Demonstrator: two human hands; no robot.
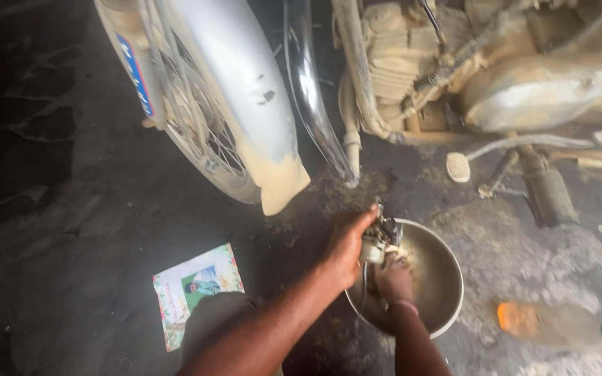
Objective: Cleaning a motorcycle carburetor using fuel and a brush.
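the left hand (346,247) has its fingers clenched around a small grimy engine part (379,240), held over the 11 o'clock rim of a round metal bowl (447,278) on the floor. the right hand (393,280), inside the bowl just below the part, has its fingers curled against its underside. judging by this, a firm left grip with the part kept low over the bowl would catch drips.

Metal bowl (447,278): dull, grimy sheen. Motorcycle mudguard (238,76): smooth painted metal, mud-caked at its tip; engine (398,63) matt with dust. Concrete floor (71,230) rough, oil-dark; plastic bottle (559,326) cloudy.
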